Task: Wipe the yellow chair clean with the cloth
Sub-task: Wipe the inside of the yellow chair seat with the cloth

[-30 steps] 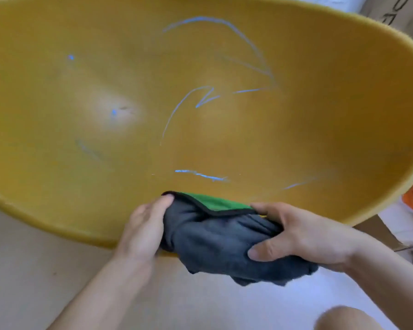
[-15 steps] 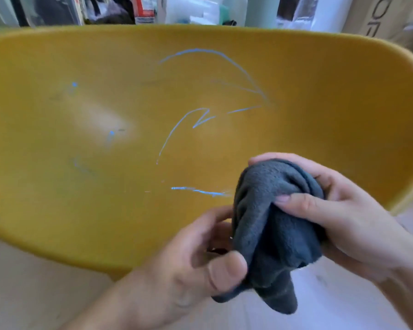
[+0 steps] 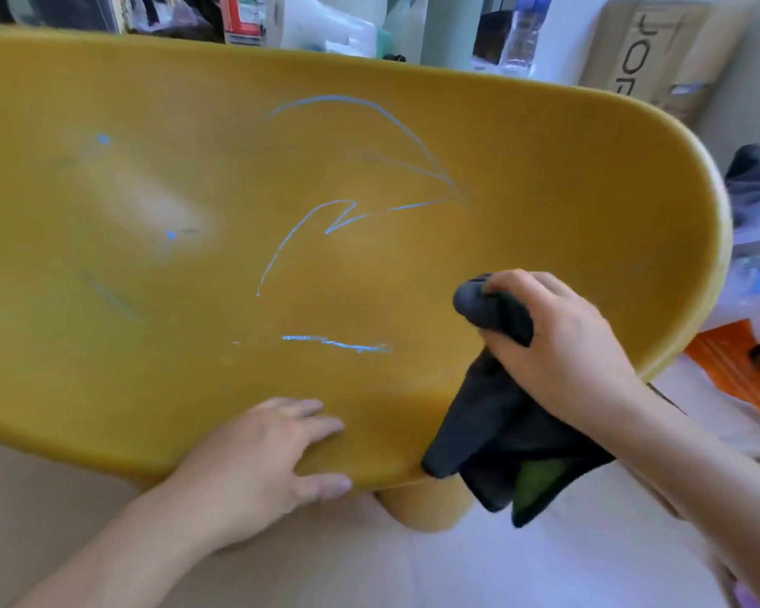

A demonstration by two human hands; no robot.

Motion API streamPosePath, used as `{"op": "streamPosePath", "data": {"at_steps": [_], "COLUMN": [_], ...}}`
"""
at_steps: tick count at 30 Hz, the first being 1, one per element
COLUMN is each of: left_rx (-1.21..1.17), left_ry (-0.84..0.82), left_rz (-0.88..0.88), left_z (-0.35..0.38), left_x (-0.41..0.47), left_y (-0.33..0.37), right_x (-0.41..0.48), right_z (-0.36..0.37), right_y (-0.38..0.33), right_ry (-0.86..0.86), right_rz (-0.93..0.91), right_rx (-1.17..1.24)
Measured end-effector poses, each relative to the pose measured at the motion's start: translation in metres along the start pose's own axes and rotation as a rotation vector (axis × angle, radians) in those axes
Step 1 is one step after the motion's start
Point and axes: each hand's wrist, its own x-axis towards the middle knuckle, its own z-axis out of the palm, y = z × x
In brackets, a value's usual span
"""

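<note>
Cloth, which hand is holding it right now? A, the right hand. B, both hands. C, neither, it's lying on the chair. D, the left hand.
A: the right hand grips the cloth, while the left hand rests flat on the chair edge, apart from the cloth.

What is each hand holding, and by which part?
The right hand grips the cloth by its bunched upper end; the left hand holds nothing, resting on the yellow chair.
</note>
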Motion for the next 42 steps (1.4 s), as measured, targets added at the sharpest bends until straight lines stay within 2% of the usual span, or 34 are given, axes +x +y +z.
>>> {"op": "streamPosePath", "data": {"at_steps": [1, 2, 4, 5, 6, 11, 12, 14, 18, 20, 23, 25, 26, 29, 32, 34, 36, 40, 42], "left_rx": [0.071, 0.117, 0.263, 0.341, 0.389, 0.6, 0.61, 0.586, 0.576, 0.565, 0.415, 0.23, 0.093, -0.126, -0.076, -0.048, 0.006, 0.084, 0.098], "left_ry": [-0.068, -0.101, -0.069, 0.01, 0.018, 0.042, 0.05, 0.046, 0.115, 0.123, 0.091, 0.165, 0.203, 0.17, 0.047, 0.05, 0.048, 0.057, 0.044], "left_rz": [-0.034, -0.038, 0.032, 0.115, 0.141, 0.201, 0.219, 0.219, 0.245, 0.31, 0.272, 0.189, 0.127, 0.073, 0.02, -0.045, -0.08, -0.113, -0.141], "left_z": [0.005, 0.009, 0.015, 0.015, 0.014, 0.019, 0.019, 0.018, 0.019, 0.017, 0.009, 0.004, 0.002, 0.006, 0.001, -0.006, -0.012, -0.014, -0.015], "left_x": [0.0, -0.001, -0.001, 0.0, 0.003, 0.006, 0.006, 0.005, 0.006, 0.004, 0.002, -0.001, -0.003, -0.01, -0.014, -0.021, -0.025, -0.029, -0.033], "left_y": [-0.007, -0.009, -0.008, -0.008, -0.006, -0.003, -0.002, -0.003, -0.003, -0.007, -0.012, -0.017, -0.019, -0.025, -0.036, -0.05, -0.055, -0.058, -0.06], "right_x": [0.009, 0.016, 0.02, 0.019, 0.017, -0.005, -0.006, 0.005, 0.038, 0.042, 0.018, 0.002, 0.0, 0.014, 0.039, 0.049, 0.035, -0.006, -0.001], "right_z": [-0.001, -0.002, 0.003, 0.012, 0.024, 0.087, 0.085, 0.072, 0.024, 0.029, 0.089, 0.104, 0.104, 0.075, 0.031, 0.027, 0.058, 0.125, 0.127], "right_y": [0.019, 0.036, 0.049, 0.046, 0.035, -0.077, -0.08, -0.044, 0.069, 0.077, -0.011, -0.083, -0.096, -0.038, 0.056, 0.07, 0.026, -0.137, -0.145], "right_ry": [-0.059, -0.197, -0.47, -0.521, -0.548, -0.748, -0.75, -0.729, -0.548, -0.508, -0.628, -0.733, -0.739, -0.719, -0.588, -0.479, -0.512, -0.703, -0.716], "right_rz": [0.057, 0.15, 0.348, 0.387, 0.365, -0.016, -0.05, -0.033, 0.317, 0.277, 0.105, 0.044, 0.017, 0.012, 0.241, 0.306, 0.31, 0.007, -0.065], "right_rx": [-0.241, -0.442, -0.594, -0.536, -0.444, -0.052, -0.047, -0.132, -0.49, -0.591, -0.239, -0.021, 0.011, -0.223, -0.584, -0.648, -0.474, 0.005, 0.093]}}
